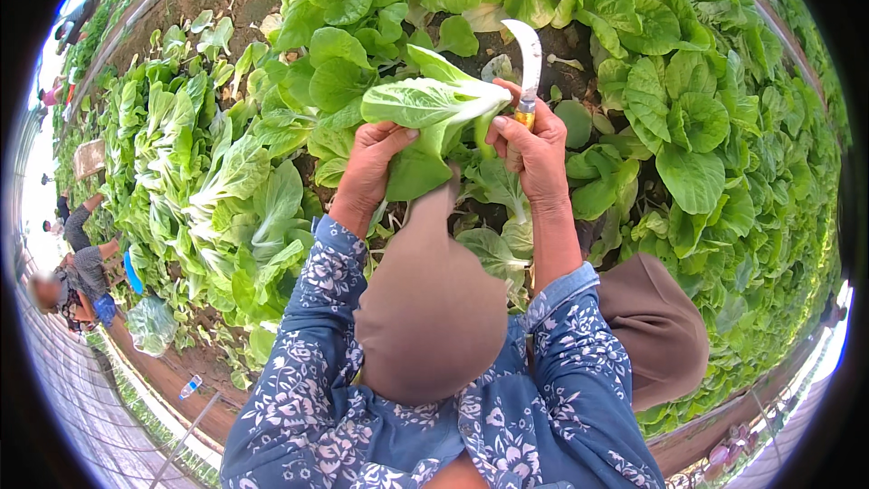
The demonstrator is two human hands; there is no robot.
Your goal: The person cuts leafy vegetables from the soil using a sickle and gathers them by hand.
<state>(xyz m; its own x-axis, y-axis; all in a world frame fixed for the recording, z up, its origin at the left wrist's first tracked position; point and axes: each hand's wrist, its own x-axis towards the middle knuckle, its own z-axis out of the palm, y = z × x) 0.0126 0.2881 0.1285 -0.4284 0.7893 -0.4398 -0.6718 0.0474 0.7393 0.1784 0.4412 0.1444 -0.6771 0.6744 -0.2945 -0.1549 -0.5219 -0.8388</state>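
A head of leafy greens (434, 105) with white stalks is held up in front of me, its cut base pointing right and its leaves to the left. My left hand (370, 159) pinches its outer leaves between thumb and fingers. In my right hand (540, 142) is a curved sickle knife (529, 58), blade up, its handle with a yellow band (525, 115) inside my grip. The fingers of that same hand also touch the stalk base. Below my hands, loose leaves (499, 251) lie on the soil among the plants.
Cut greens lie in a long pile (204, 183) to my left. Standing plants (692, 129) fill the bed at right and ahead. Far left are a clear plastic bag (151, 326), a water bottle (191, 387) and a crouching person (81, 278). My bent knee (652, 333) is at lower right.
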